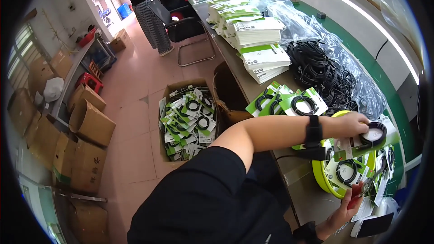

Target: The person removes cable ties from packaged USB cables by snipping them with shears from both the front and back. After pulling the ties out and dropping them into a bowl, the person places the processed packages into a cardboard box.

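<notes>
My left hand (351, 125) stretches over the right side of the bench, its fingers closed on a carded cable (374, 136), a black coil on a green and white card. Below it stands a yellow-green basin (319, 178) holding more carded coils (346, 171). Near the basin's front side, my right hand (340, 214) grips pliers with red handles (356, 196); their metal jaws point up and to the right, beside the cards there. The jaws look close to some cards, but I cannot tell whether they touch.
Stacks of blank cards (264, 56) and a heap of black cables (323, 74) lie along the bench, with clear plastic bags (289, 16) behind. On the floor sits an open carton (172, 164) full of carded cables. A phone (376, 226) lies lower right. People and a chair (192, 29) are farther off.
</notes>
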Motion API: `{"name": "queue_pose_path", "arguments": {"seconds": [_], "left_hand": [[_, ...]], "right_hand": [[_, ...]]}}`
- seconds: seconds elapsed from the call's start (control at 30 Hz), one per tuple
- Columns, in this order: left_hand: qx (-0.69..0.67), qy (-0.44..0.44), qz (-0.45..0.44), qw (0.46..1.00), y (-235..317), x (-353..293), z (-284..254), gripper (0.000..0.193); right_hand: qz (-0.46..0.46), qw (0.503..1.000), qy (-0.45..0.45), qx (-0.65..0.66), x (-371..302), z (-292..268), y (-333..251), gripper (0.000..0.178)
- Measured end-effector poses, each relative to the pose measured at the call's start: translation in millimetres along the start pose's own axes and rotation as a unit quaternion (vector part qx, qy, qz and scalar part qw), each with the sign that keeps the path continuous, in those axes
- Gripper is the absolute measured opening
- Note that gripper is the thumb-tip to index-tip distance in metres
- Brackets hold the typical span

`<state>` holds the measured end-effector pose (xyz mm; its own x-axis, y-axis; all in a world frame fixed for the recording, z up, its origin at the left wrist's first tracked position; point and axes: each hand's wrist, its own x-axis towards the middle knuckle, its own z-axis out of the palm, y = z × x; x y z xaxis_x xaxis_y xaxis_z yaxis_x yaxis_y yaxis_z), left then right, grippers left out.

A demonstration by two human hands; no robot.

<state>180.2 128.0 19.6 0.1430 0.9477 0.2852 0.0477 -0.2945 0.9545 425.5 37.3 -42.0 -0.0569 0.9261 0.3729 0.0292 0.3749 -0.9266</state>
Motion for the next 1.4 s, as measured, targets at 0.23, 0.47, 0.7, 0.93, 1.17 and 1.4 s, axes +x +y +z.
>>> {"name": "queue_pose_path", "arguments": {"seconds": [0.23, 0.47, 0.7, 0.93, 1.17, 1.4], "left_hand": [[-0.532, -0.078, -0.241, 0.808, 28.1, -105.4, -10.8, 0.036], [-0.646, -0.079, -0.282, 0.706, 9.3, -126.8, -9.4, 0.054], [-0.628, -0.112, -0.284, 0.716, 13.0, -124.1, 1.3, 0.065], [-0.625, -0.147, -0.288, 0.711, 9.8, -125.5, 2.4, 0.068], [-0.626, -0.137, -0.304, 0.705, 14.4, -125.4, 5.5, 0.067], [-0.619, -0.125, -0.322, 0.706, 4.9, -127.7, 1.7, 0.066]], "right_hand": [[0.046, 0.998, 0.013, -0.032, -22.8, 24.1, -53.9, 0.042], [-0.093, 0.949, -0.025, -0.3, -19.6, 18.9, -80.9, 0.042], [-0.13, 0.875, -0.064, -0.463, -23.8, 7.2, -76.2, 0.046], [-0.145, 0.883, -0.074, -0.44, -21.5, 8.9, -71.4, 0.047], [-0.165, 0.865, -0.077, -0.467, -22.3, 8.2, -73.6, 0.046], [-0.161, 0.851, -0.103, -0.49, -20.4, 7.1, -74.5, 0.053]]}}
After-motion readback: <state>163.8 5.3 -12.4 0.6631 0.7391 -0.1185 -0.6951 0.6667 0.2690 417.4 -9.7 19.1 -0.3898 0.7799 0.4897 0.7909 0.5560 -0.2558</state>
